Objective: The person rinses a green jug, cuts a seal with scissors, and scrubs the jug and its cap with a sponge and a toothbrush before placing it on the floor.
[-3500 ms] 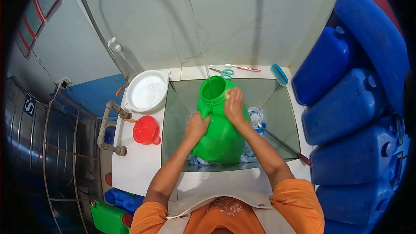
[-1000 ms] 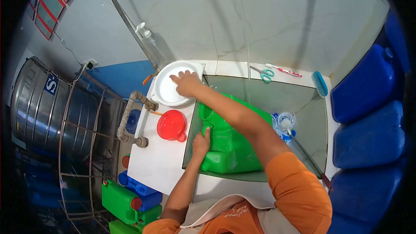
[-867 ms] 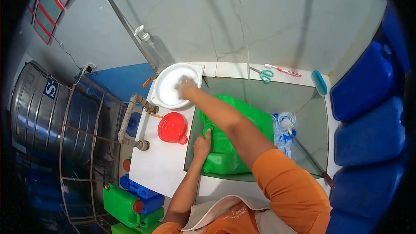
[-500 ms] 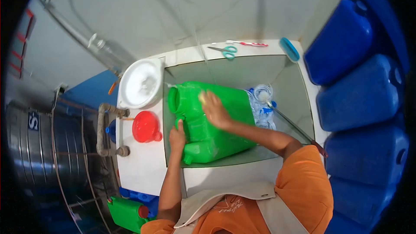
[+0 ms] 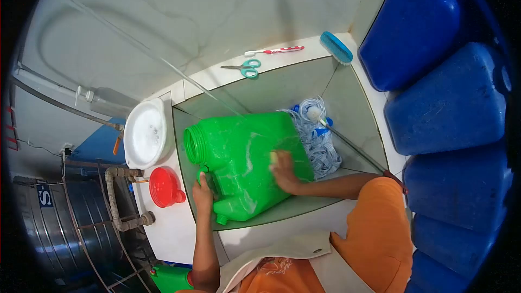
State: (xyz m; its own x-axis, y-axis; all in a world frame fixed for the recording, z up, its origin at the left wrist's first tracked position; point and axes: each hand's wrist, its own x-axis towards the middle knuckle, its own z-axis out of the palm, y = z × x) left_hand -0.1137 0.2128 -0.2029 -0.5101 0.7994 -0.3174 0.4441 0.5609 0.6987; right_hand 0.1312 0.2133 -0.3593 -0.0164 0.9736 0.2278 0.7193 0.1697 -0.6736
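A large green jerrycan (image 5: 255, 146) lies on its side in a tiled basin (image 5: 358, 114), its uncapped mouth facing left. White suds streak its upper face. My left hand (image 5: 203, 194) is closed around its handle. Against the broad face, towards the bottom end, rests my right hand (image 5: 286, 174), somewhat blurred. A small pale yellow piece, which looks like a sponge (image 5: 274, 158), shows at its fingertips. Beyond the jerrycan's bottom lies a heap of white and blue strips (image 5: 320, 154), with a long-handled brush (image 5: 347, 144) across it.
On the left ledge stand a white basin of suds (image 5: 146, 133) and a red funnel (image 5: 164, 187). Scissors (image 5: 247, 68), a toothbrush (image 5: 277, 51) and a blue brush (image 5: 336, 48) lie along the back rim. Several blue jerrycans (image 5: 448, 108) line the right side.
My right hand has slid along the jerrycan from near its mouth towards its bottom. More suds streaks show on the face. My left hand keeps the handle; the camera view has shifted.
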